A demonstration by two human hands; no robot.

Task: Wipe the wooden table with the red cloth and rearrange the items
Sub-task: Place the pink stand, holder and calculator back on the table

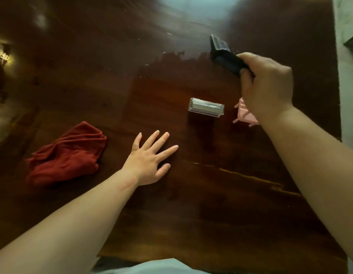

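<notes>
- Gripping a dark, flat rectangular object (224, 54) by its near end, the right hand (267, 84) is closed around it at the far right of the wooden worktop (191, 204); the object tilts up and away from the fingers, and whether its far end touches the wood I cannot tell.
- The left hand (150, 159) rests palm down on the worktop with fingers spread wide, holding nothing.
- The red cloth (66, 155) lies crumpled on the worktop just to the left of that hand, apart from it.
- A small clear plastic case (206, 107) with something pale inside sits near the middle, between the two hands.
- A pink plastic item (244, 113) lies just to the right of the case, partly hidden under the right wrist.
- Glossy patches on the dark wood reflect pale light at the far end.
</notes>
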